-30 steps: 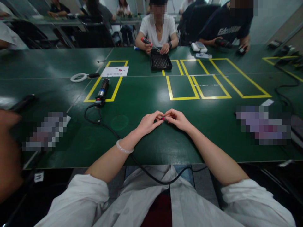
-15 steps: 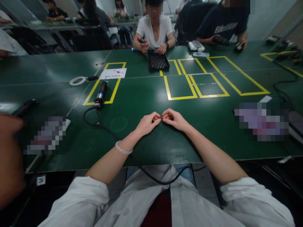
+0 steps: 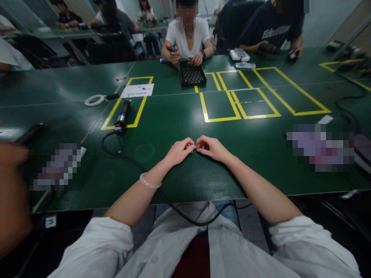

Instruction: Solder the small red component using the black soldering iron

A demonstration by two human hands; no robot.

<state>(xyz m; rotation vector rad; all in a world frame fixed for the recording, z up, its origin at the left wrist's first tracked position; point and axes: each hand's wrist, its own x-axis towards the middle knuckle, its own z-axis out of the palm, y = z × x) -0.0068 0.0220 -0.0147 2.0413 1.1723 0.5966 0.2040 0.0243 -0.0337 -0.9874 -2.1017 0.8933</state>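
My left hand (image 3: 179,151) and my right hand (image 3: 213,148) meet above the green table (image 3: 199,177). Between their fingertips is a small orange and dark part (image 3: 196,147), too small to name. The thumb and fingers of each hand are pinched on it, and the fingers hide much of it. A pale bangle (image 3: 150,181) circles my left wrist. Left of my hands, a cylindrical tool (image 3: 124,112), black with a silver and blue band, lies inside a yellow-taped outline. Its black cable (image 3: 130,157) runs under my left forearm and over my lap.
Across the table, a person (image 3: 188,36) holds a red and black screwdriver over a black tray (image 3: 193,83) of small pieces. White paper (image 3: 138,90) and a white ring (image 3: 95,100) lie left. Blurred phone-like objects flank me. Another person's arm (image 3: 13,193) is at far left.
My fingers have shifted slightly around the small part, so its dark portion shows more. The view has tilted a little. Both hands stay together in the same place.
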